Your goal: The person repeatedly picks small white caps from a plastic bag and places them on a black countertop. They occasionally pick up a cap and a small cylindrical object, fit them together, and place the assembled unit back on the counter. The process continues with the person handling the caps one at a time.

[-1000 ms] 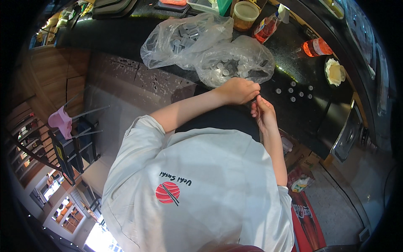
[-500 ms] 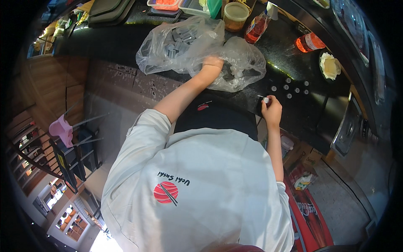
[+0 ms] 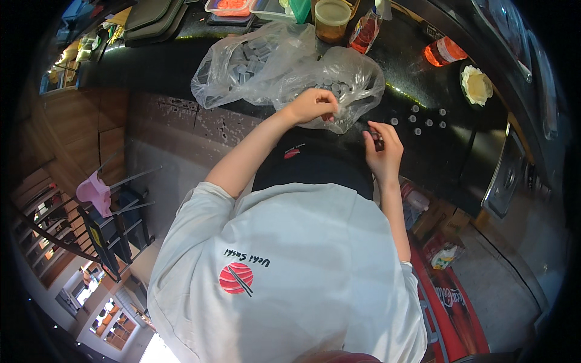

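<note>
My left hand (image 3: 315,105) is over the front of a clear plastic bag (image 3: 361,77) of small translucent pieces, fingers bent together in a pinch. What they hold, if anything, is too small to make out. A second clear bag (image 3: 219,85) of translucent grey pieces lies to its left. My right hand (image 3: 384,152) is at the counter's near edge, fingers and thumb curled toward each other; whatever lies between them is unclear. Just beyond it, several small round translucent containers (image 3: 417,131) stand in a loose group.
A lidded tub (image 3: 331,21), a bottle of red liquid with a white top (image 3: 365,35) and another red bottle (image 3: 446,52) stand along the back. A pale flower-shaped thing (image 3: 476,86) is at the right. Dark trays (image 3: 148,15) are stacked far left on the black counter (image 3: 151,65).
My left hand has come out of the right-hand bag toward me and to the right. My right hand has shifted slightly left; the small white-topped piece in it no longer shows.
</note>
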Motion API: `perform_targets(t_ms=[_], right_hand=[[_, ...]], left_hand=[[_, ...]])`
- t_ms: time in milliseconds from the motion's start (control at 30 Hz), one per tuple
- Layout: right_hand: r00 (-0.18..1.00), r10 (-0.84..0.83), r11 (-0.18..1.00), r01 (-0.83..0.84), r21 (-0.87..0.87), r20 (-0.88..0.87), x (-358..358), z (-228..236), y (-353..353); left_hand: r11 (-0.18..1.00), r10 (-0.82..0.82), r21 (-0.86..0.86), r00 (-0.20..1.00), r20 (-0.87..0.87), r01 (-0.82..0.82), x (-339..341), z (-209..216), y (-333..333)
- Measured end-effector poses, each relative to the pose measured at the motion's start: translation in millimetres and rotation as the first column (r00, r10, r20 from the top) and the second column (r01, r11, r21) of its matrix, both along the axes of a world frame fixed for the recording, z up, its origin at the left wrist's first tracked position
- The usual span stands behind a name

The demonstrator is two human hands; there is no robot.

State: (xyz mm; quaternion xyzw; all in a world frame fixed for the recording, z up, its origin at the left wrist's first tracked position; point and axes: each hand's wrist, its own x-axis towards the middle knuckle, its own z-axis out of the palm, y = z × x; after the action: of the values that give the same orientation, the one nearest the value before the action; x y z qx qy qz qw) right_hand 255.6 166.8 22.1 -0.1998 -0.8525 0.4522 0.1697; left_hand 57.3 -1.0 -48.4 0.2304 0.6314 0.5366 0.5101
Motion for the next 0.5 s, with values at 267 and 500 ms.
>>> perform_targets(t_ms=[267, 500], right_hand=[[0.969, 0.238, 0.967, -0.23, 0.112, -0.063, -41.1, 34.8, -17.8], [0.97, 0.243, 0.97, -0.243, -0.02, -0.03, -43.1, 24.4, -11.1]], left_hand=[[0.913, -0.12, 0.348, 0.673, 0.73, -0.214, 25.2, 19.9, 1.6], [0.94, -0.046, 0.287, 0.768, 0.639, -0.182, 31.2, 14.2, -0.9]])
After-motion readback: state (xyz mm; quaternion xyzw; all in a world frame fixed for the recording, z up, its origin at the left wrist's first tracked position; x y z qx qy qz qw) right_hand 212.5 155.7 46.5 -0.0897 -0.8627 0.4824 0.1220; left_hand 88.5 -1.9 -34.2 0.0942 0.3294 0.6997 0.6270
